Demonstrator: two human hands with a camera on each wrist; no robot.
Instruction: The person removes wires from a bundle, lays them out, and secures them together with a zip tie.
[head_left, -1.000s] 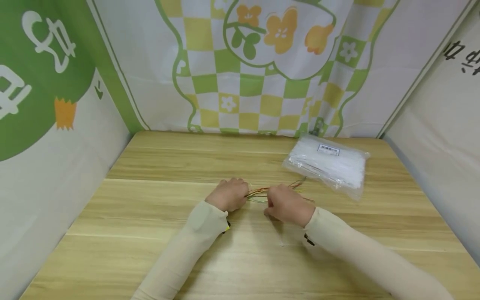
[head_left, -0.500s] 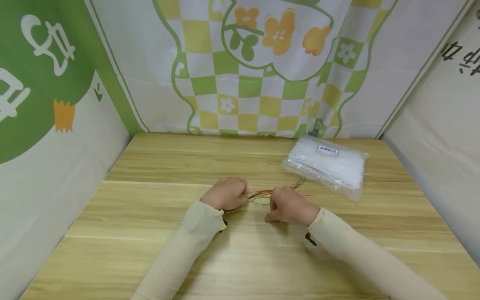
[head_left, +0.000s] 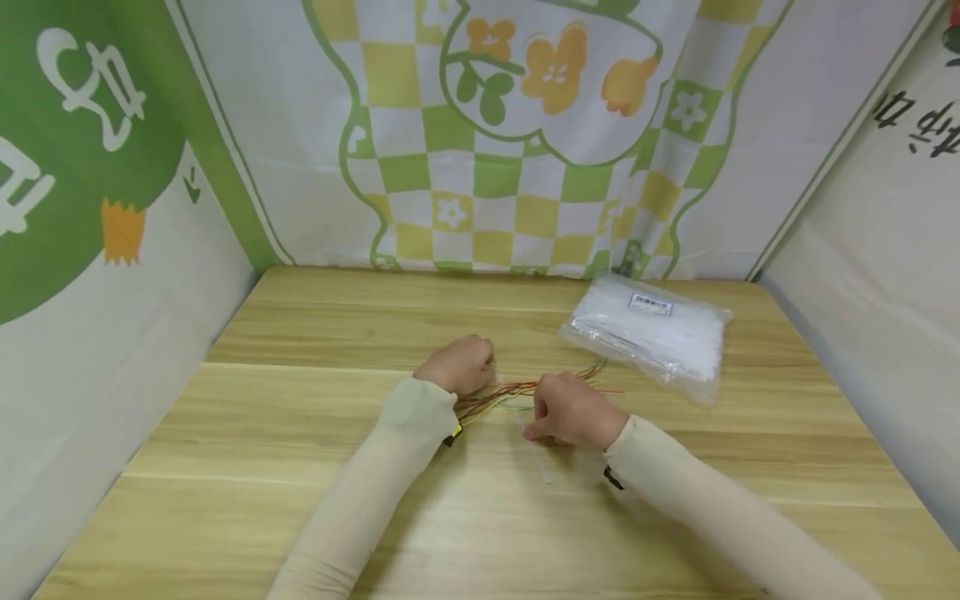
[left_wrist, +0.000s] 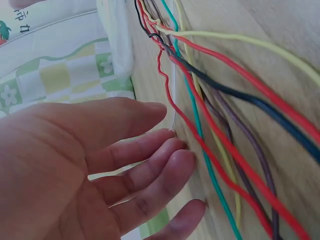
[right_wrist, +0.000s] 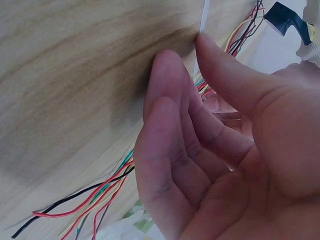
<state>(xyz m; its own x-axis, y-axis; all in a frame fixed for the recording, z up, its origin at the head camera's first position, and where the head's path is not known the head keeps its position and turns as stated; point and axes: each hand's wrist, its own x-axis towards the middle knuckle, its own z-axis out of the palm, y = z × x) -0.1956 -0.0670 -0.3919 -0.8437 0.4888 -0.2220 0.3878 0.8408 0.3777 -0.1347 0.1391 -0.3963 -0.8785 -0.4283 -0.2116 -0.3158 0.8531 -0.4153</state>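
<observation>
A loose bundle of red, black, green, yellow and brown wires [head_left: 480, 402] lies across the table between my hands. The left hand [head_left: 459, 365] is just beyond the wires; in the left wrist view its thumb and bent fingers [left_wrist: 145, 205] stand apart, fingertips right at the far end of a thin white cable tie [left_wrist: 173, 95]. That tie runs beneath the wires [left_wrist: 200, 125]. On the near side my right hand [head_left: 573, 408] pinches the cable tie [right_wrist: 204, 20] between thumb and fingers, its other end pointing toward me. The right hand hides part of the bundle.
A clear bag of white cable ties [head_left: 648, 325] with a barcode label lies at the back right of the wooden table [head_left: 300, 317]. A patterned curtain [head_left: 495, 183] hangs behind the table, with cloth walls at both sides.
My left hand has let go of the wires and moved to their far side, leaving more of the bundle uncovered. The right hand stays nearly in place with the cable tie.
</observation>
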